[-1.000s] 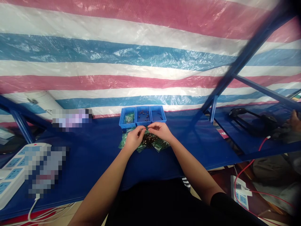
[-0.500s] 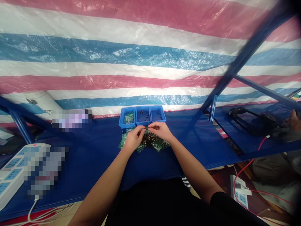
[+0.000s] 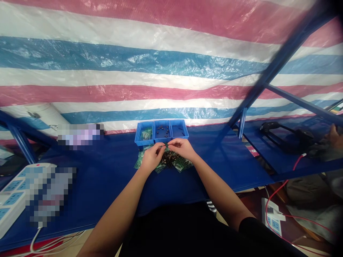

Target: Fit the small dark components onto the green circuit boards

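My left hand (image 3: 152, 156) and my right hand (image 3: 182, 148) meet fingertip to fingertip, each closed in a pinch. Whatever lies between the fingers is too small to name. Below them spreads a pile of small dark and brassy metal parts (image 3: 169, 159), with green circuit boards or green packets (image 3: 180, 165) around it. Just beyond my hands stand three blue bins side by side: the left bin (image 3: 137, 138) holds green pieces, the middle bin (image 3: 162, 138) several small metal parts, the right bin (image 3: 179, 123) a few tiny dark bits.
A white power strip (image 3: 25, 194) and a blurred-out object (image 3: 53, 194) lie at the left of the blue table (image 3: 107, 192). Blue metal posts (image 3: 242, 123) rise on the right. Beyond them are a black object (image 3: 284, 134), a red cable (image 3: 277, 192) and another person's hand (image 3: 334, 135).
Both hands keep almost the same pinched pose over the pile. The whole view has shifted very slightly; nothing else visibly differs.
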Demonstrator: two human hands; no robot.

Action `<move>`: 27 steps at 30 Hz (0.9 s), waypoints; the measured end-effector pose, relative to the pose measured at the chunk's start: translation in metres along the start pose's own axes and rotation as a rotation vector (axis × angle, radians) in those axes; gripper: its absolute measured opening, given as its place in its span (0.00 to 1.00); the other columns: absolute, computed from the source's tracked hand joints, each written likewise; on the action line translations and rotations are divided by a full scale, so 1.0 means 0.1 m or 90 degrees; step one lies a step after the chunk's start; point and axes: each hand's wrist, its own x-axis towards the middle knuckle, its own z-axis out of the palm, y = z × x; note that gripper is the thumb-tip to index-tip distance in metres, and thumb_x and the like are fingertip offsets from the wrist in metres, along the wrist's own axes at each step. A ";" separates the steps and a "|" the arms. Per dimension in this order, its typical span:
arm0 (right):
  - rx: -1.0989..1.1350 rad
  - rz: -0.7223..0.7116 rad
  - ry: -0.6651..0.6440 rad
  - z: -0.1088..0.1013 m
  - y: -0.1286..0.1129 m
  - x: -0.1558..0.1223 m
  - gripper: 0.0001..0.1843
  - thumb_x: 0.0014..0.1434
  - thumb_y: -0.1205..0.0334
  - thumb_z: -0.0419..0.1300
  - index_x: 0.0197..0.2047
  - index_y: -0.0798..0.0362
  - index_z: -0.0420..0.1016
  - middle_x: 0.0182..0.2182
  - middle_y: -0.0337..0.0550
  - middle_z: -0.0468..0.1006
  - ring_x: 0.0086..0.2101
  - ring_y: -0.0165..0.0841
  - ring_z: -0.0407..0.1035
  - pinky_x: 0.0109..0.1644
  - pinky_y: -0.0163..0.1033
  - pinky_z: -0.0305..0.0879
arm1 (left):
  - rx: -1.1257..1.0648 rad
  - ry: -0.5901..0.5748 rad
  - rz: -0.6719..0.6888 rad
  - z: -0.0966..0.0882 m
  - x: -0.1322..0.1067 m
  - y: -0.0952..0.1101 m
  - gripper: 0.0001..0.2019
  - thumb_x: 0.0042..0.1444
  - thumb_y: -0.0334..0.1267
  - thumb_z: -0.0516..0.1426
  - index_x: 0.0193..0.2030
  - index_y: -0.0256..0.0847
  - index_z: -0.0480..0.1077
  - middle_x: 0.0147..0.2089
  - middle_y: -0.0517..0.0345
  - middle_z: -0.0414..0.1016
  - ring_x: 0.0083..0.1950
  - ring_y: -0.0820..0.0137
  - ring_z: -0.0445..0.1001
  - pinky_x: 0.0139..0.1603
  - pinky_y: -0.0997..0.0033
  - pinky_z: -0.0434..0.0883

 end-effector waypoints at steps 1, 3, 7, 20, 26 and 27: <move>-0.002 -0.002 0.000 0.00 0.00 0.00 0.15 0.52 0.53 0.65 0.39 0.54 0.78 0.31 0.44 0.79 0.32 0.34 0.74 0.37 0.38 0.71 | 0.005 -0.001 0.003 0.00 0.00 0.00 0.13 0.63 0.46 0.51 0.47 0.43 0.70 0.28 0.63 0.73 0.25 0.75 0.69 0.28 0.77 0.64; -0.010 -0.007 -0.002 0.01 0.01 0.00 0.16 0.51 0.52 0.65 0.39 0.54 0.78 0.32 0.44 0.80 0.32 0.34 0.74 0.37 0.38 0.71 | 0.008 -0.007 0.010 -0.01 0.00 0.01 0.12 0.64 0.45 0.50 0.45 0.43 0.71 0.29 0.62 0.74 0.26 0.74 0.70 0.29 0.77 0.64; -0.023 -0.006 0.001 0.01 0.01 0.00 0.16 0.51 0.52 0.65 0.39 0.53 0.78 0.32 0.44 0.80 0.32 0.34 0.74 0.36 0.38 0.71 | -0.009 -0.013 -0.001 -0.02 -0.01 0.02 0.12 0.64 0.45 0.50 0.46 0.44 0.70 0.30 0.62 0.75 0.28 0.74 0.72 0.30 0.77 0.65; 0.001 -0.005 -0.005 0.00 -0.02 -0.01 0.16 0.51 0.52 0.65 0.40 0.54 0.78 0.31 0.44 0.79 0.32 0.34 0.74 0.37 0.39 0.71 | 0.000 0.008 0.034 -0.02 0.00 0.01 0.12 0.63 0.44 0.51 0.46 0.43 0.71 0.31 0.60 0.74 0.29 0.74 0.72 0.30 0.77 0.66; 0.009 0.009 0.000 0.00 -0.01 -0.01 0.16 0.51 0.51 0.66 0.38 0.54 0.78 0.29 0.43 0.79 0.31 0.34 0.74 0.38 0.39 0.71 | -0.011 0.011 0.010 -0.02 -0.01 0.03 0.14 0.62 0.46 0.52 0.50 0.43 0.70 0.29 0.62 0.74 0.27 0.74 0.71 0.30 0.77 0.66; 0.010 0.009 -0.001 0.00 -0.01 -0.01 0.16 0.51 0.51 0.66 0.38 0.54 0.78 0.29 0.43 0.79 0.31 0.34 0.74 0.38 0.39 0.71 | -0.014 0.015 0.010 -0.01 -0.01 0.03 0.15 0.62 0.47 0.52 0.50 0.43 0.70 0.28 0.62 0.73 0.26 0.75 0.71 0.30 0.77 0.66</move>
